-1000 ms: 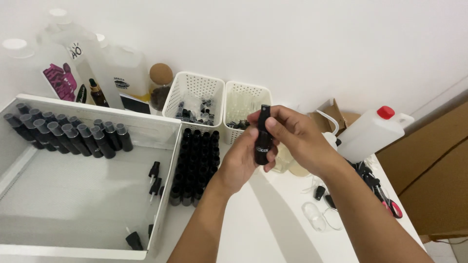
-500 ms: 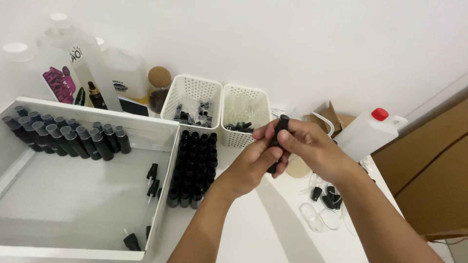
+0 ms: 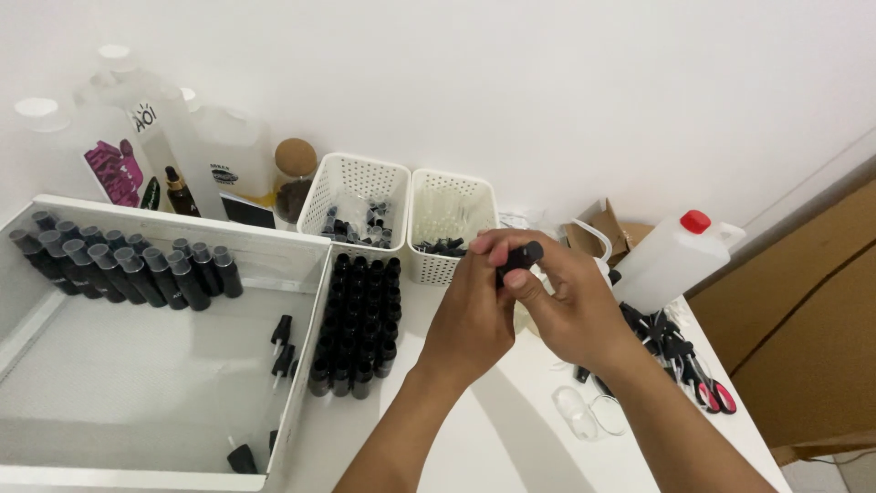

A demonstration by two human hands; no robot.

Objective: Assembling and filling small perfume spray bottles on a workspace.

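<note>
Both my hands meet over the white table, holding one small black bottle (image 3: 520, 257). My left hand (image 3: 470, 315) wraps its lower part, which is hidden by the fingers. My right hand (image 3: 566, 301) pinches the bottle's top end between thumb and fingers. The bottle lies tilted, its cap end pointing up and right. Just left of my hands stands a block of several black bottles (image 3: 358, 315) in rows on the table.
A large white tray (image 3: 306, 301) at left holds a row of capped dark bottles (image 3: 128, 265) and loose black spray tops (image 3: 283, 342). Two white perforated baskets (image 3: 358, 173) (image 3: 453, 187) stand behind. Big plastic jugs (image 3: 146, 151), a red-capped canister (image 3: 671, 256), scissors (image 3: 703, 388) surround.
The bottle has gone from upright to tilted and sunk lower in my hands, with more of it covered by my fingers. My hands have come down a little toward the table.
</note>
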